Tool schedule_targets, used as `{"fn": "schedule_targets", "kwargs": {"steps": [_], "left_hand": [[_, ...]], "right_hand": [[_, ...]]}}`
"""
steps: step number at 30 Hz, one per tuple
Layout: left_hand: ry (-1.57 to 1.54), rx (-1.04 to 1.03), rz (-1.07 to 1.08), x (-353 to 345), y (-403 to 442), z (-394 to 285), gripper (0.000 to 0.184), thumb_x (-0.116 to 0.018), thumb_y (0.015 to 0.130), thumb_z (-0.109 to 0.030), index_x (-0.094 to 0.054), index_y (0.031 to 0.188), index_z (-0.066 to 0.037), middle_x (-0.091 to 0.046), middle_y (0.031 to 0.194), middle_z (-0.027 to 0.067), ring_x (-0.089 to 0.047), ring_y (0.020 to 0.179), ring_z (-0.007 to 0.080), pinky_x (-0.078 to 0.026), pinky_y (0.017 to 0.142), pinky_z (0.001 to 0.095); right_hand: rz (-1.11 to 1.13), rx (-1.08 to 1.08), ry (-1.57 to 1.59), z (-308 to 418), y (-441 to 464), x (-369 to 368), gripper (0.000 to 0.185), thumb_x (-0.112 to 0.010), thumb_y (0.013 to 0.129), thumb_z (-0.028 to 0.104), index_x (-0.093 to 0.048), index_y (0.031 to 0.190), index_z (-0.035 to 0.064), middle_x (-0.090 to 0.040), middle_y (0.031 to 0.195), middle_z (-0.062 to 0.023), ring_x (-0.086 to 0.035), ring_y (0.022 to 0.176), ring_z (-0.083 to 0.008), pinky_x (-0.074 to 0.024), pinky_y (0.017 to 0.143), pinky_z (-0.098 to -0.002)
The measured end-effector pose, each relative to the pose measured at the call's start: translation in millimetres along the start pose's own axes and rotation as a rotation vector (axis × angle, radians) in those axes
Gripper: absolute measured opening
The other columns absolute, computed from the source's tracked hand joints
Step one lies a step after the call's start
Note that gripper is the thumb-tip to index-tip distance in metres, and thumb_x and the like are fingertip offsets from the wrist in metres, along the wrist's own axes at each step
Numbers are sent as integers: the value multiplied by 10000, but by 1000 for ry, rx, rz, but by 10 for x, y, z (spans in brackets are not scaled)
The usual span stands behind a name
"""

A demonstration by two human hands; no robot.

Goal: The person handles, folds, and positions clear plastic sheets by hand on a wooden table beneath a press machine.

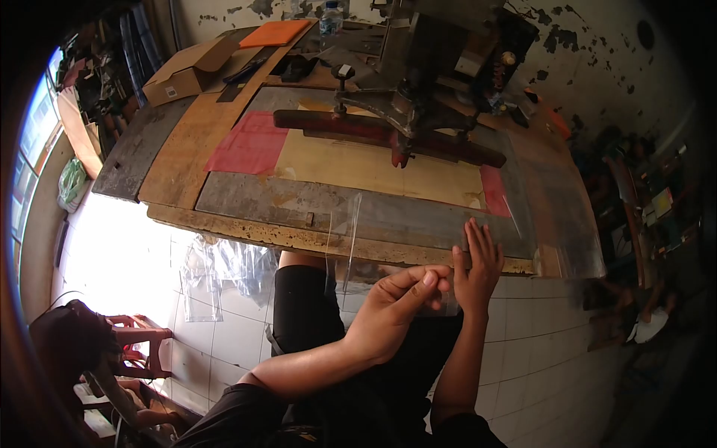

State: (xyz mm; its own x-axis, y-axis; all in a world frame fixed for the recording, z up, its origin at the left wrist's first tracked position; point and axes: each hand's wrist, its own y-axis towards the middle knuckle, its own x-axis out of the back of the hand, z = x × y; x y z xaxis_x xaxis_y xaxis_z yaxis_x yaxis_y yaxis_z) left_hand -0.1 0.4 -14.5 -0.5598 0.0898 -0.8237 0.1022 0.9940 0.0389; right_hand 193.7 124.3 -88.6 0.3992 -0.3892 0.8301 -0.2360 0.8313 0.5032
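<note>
Black short-sleeved top (358,420), its left sleeve (243,407) and right sleeve (467,431) both plain dark cloth; a small yellowish mark (306,431) low on the front, too blurred to read; black shorts (305,306), the hem reaching the knee; forearms, left hand (392,302) and right hand (480,272) all bare

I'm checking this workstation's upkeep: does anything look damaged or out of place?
Yes, mostly wear. The wall has dark patches where paint seems to have flaked off, and the table's front edge looks chipped and pitted. Crumpled clear plastic below that edge looks untidy, though it may belong there.
</note>
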Motion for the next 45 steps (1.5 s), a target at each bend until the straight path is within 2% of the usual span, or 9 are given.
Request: {"fn": "schedule_targets", "kwargs": {"steps": [23,29,33,37,39,41,42,43,45], "left_hand": [[7,8,5,-4,-16,-5,247,-547,1117,-184,-673,1234,-7,-673,1037,35,-593,935,132,-476,880,284],[21,23,-26,48,-52,-63,264,-555,1115,-209,-675,1240,-11,-662,972,23,-572,877,106,-462,816,259],[621,-161,-137,370,-200,-399,357,-573,1096,-189,-637,1397,-7,-662,869,18,-527,704,57,-437,665,223],[1085,-375,-407,891,-414,-640,463,-613,1060,-155,-563,1501,-25,-647,781,-15,-591,703,52,-490,716,237],[1268,-324,-508,1083,-547,-764,531,-630,1038,-130,-514,1551,-56,-648,753,-2,-630,713,75,-514,724,269],[1486,-162,-613,1250,-629,-811,592,-656,1015,-139,-483,1579,-95,-647,723,26,-628,668,104,-520,703,300],[1605,-141,-615,1306,-671,-818,634,-681,994,-166,-471,1592,-139,-655,712,54,-671,660,183,-531,696,345],[1603,-141,-626,1348,-687,-808,634,-681,994,-166,-471,1592,-139,-655,712,54,-671,660,183,-531,696,345],[1814,-234,-645,1402,-734,-779,604,-697,982,-198,-516,1557,-154,-666,707,69,-698,669,266,-540,683,393]], "right_hand": [[3,0,-2,-8,-3,-4,518,-607,1048,368,-555,1526,174,-548,1580,4,-439,1509,-274,-237,1246,-583],[7,1,-3,-8,-7,8,518,-610,1047,365,-556,1524,171,-546,1581,-1,-436,1512,-277,-240,1246,-584],[18,6,10,-26,-15,-9,513,-603,1050,359,-557,1523,165,-541,1585,-13,-429,1517,-280,-236,1252,-580],[28,-14,14,0,-9,3,507,-593,1054,358,-559,1519,160,-534,1591,-17,-421,1524,-281,-235,1256,-578],[34,6,15,-1,-18,-12,500,-591,1055,346,-561,1517,158,-531,1593,-13,-420,1524,-280,-237,1254,-582],[12,3,-9,16,-2,-4,487,-584,1059,324,-562,1517,157,-528,1597,-10,-420,1525,-279,-241,1252,-584],[14,6,-16,29,-13,4,480,-579,1062,307,-561,1518,159,-523,1602,-6,-419,1525,-277,-243,1251,-585],[18,14,-11,30,-4,-3,480,-579,1062,307,-561,1518,159,-523,1602,-6,-419,1525,-277,-243,1251,-585],[19,7,-28,31,-8,0,484,-577,1064,309,-557,1524,161,-515,1608,-2,-415,1528,-276,-244,1249,-588]]}}
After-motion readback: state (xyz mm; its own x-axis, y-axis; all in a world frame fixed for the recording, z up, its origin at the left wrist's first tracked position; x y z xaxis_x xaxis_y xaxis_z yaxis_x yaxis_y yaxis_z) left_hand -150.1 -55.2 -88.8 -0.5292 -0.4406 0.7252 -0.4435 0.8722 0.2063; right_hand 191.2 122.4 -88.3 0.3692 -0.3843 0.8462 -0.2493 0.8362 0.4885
